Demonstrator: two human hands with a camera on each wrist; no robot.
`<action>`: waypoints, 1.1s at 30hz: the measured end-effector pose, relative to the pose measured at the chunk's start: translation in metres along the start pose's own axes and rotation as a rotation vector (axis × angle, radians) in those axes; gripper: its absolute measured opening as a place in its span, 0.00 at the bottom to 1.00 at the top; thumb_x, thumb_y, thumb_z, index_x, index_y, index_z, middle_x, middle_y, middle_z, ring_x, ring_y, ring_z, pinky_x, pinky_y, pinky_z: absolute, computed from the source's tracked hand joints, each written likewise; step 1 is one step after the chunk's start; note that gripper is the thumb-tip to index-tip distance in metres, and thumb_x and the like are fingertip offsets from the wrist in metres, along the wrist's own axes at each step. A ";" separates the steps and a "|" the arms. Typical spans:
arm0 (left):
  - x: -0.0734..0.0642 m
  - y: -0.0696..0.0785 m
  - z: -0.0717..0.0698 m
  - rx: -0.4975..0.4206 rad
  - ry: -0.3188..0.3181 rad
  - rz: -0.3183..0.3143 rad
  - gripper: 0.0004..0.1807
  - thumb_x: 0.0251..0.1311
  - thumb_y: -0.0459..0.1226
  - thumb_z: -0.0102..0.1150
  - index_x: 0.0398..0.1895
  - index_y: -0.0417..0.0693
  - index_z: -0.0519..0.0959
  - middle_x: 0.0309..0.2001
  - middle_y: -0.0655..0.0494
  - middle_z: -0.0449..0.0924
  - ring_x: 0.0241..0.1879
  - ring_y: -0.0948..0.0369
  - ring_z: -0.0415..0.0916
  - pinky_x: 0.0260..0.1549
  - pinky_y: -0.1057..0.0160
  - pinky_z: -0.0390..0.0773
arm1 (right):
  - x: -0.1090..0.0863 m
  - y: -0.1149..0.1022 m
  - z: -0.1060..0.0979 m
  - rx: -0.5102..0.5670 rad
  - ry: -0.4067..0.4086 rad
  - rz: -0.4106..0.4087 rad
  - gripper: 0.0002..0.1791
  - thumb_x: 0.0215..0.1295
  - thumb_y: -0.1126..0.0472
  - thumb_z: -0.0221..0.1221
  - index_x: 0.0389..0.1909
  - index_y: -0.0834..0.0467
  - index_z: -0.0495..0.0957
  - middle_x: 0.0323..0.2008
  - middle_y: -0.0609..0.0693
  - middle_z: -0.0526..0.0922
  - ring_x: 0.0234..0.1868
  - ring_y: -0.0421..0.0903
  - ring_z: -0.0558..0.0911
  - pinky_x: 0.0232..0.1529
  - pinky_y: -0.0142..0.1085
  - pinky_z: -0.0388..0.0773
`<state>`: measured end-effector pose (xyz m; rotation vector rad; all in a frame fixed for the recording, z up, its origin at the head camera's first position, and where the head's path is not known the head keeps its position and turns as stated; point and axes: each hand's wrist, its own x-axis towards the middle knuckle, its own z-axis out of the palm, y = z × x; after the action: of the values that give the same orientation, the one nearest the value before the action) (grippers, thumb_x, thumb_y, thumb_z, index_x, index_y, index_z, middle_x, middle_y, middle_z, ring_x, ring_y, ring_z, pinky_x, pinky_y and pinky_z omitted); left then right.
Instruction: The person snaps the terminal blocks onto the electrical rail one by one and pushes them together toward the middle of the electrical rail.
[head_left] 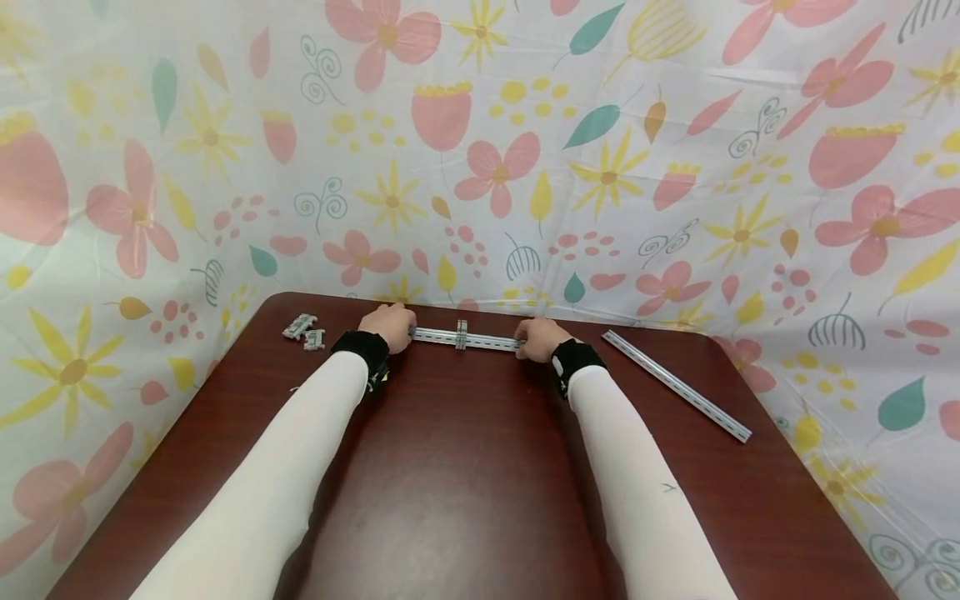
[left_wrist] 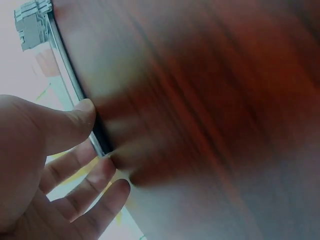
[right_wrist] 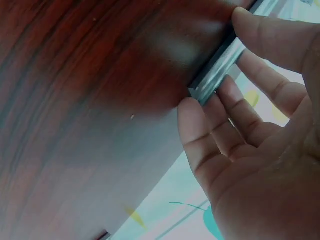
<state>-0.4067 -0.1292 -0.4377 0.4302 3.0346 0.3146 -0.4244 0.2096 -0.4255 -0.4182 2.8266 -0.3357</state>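
A slotted metal DIN rail [head_left: 491, 342] lies crosswise near the table's far edge, with grey terminal blocks [head_left: 461, 335] clipped upright about its middle. My left hand [head_left: 390, 327] holds the rail's left end. In the left wrist view the thumb lies along the near side of the rail [left_wrist: 67, 72], and the other fingers are behind and past its end. At the right end, my right hand [head_left: 542, 339] grips the rail between thumb and fingers. The right wrist view shows fingertips against the tip of the rail [right_wrist: 220, 70].
Loose grey terminal blocks [head_left: 300, 326] lie at the far left of the dark wood table [head_left: 457, 467]. A second, longer DIN rail [head_left: 675, 385] rests at an angle on the right. Behind the table hangs a flowered curtain [head_left: 480, 217], close to its far edge.
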 end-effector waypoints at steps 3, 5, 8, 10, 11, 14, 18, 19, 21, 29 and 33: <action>0.001 0.000 0.001 -0.019 -0.004 -0.007 0.17 0.78 0.34 0.65 0.65 0.48 0.88 0.67 0.41 0.80 0.63 0.38 0.76 0.60 0.38 0.81 | 0.001 0.003 0.001 -0.008 0.013 0.005 0.23 0.78 0.58 0.68 0.68 0.61 0.82 0.66 0.62 0.83 0.66 0.61 0.81 0.67 0.53 0.79; 0.001 -0.002 0.001 -0.034 -0.014 -0.014 0.19 0.78 0.36 0.67 0.69 0.48 0.86 0.70 0.41 0.78 0.66 0.37 0.75 0.63 0.38 0.79 | 0.003 0.005 0.003 -0.009 0.025 0.002 0.23 0.78 0.58 0.69 0.68 0.61 0.82 0.64 0.61 0.84 0.65 0.60 0.81 0.67 0.53 0.79; -0.004 0.000 0.000 -0.058 -0.030 -0.035 0.22 0.79 0.36 0.67 0.73 0.46 0.83 0.73 0.40 0.76 0.71 0.37 0.72 0.68 0.37 0.76 | 0.006 0.009 0.006 -0.007 0.039 0.001 0.23 0.77 0.58 0.69 0.67 0.61 0.83 0.62 0.60 0.85 0.63 0.59 0.82 0.66 0.52 0.79; -0.005 0.000 0.000 -0.064 -0.023 -0.032 0.22 0.79 0.36 0.67 0.73 0.46 0.83 0.72 0.39 0.76 0.70 0.37 0.72 0.67 0.37 0.77 | 0.008 0.010 0.007 -0.006 0.041 -0.001 0.23 0.77 0.58 0.69 0.67 0.61 0.83 0.62 0.60 0.85 0.63 0.59 0.81 0.66 0.52 0.79; -0.005 0.000 0.000 -0.068 -0.021 -0.032 0.22 0.79 0.36 0.67 0.73 0.46 0.83 0.72 0.39 0.76 0.70 0.37 0.72 0.67 0.36 0.77 | 0.009 0.011 0.007 -0.006 0.041 -0.002 0.23 0.77 0.57 0.69 0.68 0.61 0.83 0.62 0.60 0.85 0.64 0.59 0.81 0.66 0.53 0.79; -0.006 0.001 0.001 -0.070 -0.013 -0.033 0.23 0.79 0.36 0.66 0.74 0.46 0.82 0.72 0.38 0.75 0.71 0.36 0.71 0.66 0.36 0.77 | 0.008 0.011 0.008 -0.011 0.045 -0.011 0.23 0.77 0.57 0.69 0.67 0.61 0.83 0.63 0.61 0.84 0.66 0.61 0.80 0.67 0.54 0.78; -0.007 0.001 0.004 -0.063 0.015 -0.039 0.25 0.80 0.37 0.63 0.76 0.44 0.79 0.72 0.34 0.74 0.71 0.35 0.70 0.65 0.35 0.78 | 0.003 0.011 0.009 -0.025 0.071 -0.032 0.22 0.76 0.56 0.69 0.65 0.62 0.85 0.63 0.62 0.83 0.68 0.62 0.77 0.70 0.55 0.75; -0.008 0.001 0.005 -0.065 0.022 -0.040 0.25 0.80 0.37 0.63 0.76 0.43 0.78 0.71 0.33 0.74 0.71 0.34 0.71 0.65 0.35 0.78 | 0.001 0.011 0.009 -0.028 0.080 -0.037 0.22 0.76 0.56 0.69 0.65 0.62 0.85 0.63 0.62 0.82 0.68 0.62 0.77 0.70 0.55 0.75; -0.011 0.002 0.006 -0.072 0.033 -0.041 0.26 0.80 0.37 0.61 0.77 0.40 0.76 0.71 0.32 0.72 0.70 0.34 0.71 0.63 0.35 0.79 | -0.001 0.012 0.011 -0.042 0.094 -0.042 0.23 0.77 0.54 0.69 0.65 0.61 0.84 0.63 0.62 0.82 0.68 0.62 0.77 0.70 0.55 0.75; -0.024 0.014 0.005 -0.099 0.038 -0.058 0.31 0.81 0.35 0.58 0.82 0.36 0.67 0.79 0.25 0.57 0.73 0.32 0.66 0.56 0.36 0.81 | -0.019 0.021 0.013 -0.045 0.118 -0.038 0.30 0.79 0.49 0.68 0.72 0.63 0.80 0.71 0.66 0.75 0.75 0.66 0.71 0.74 0.59 0.72; -0.030 0.021 0.004 -0.074 0.052 -0.049 0.31 0.81 0.36 0.61 0.81 0.35 0.67 0.81 0.24 0.52 0.74 0.31 0.64 0.53 0.37 0.82 | -0.029 0.030 0.012 -0.065 0.130 -0.020 0.33 0.78 0.46 0.69 0.73 0.64 0.79 0.71 0.67 0.74 0.76 0.67 0.69 0.74 0.60 0.72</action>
<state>-0.3721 -0.1168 -0.4367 0.3475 3.0657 0.4404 -0.4015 0.2443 -0.4378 -0.4544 2.9687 -0.2856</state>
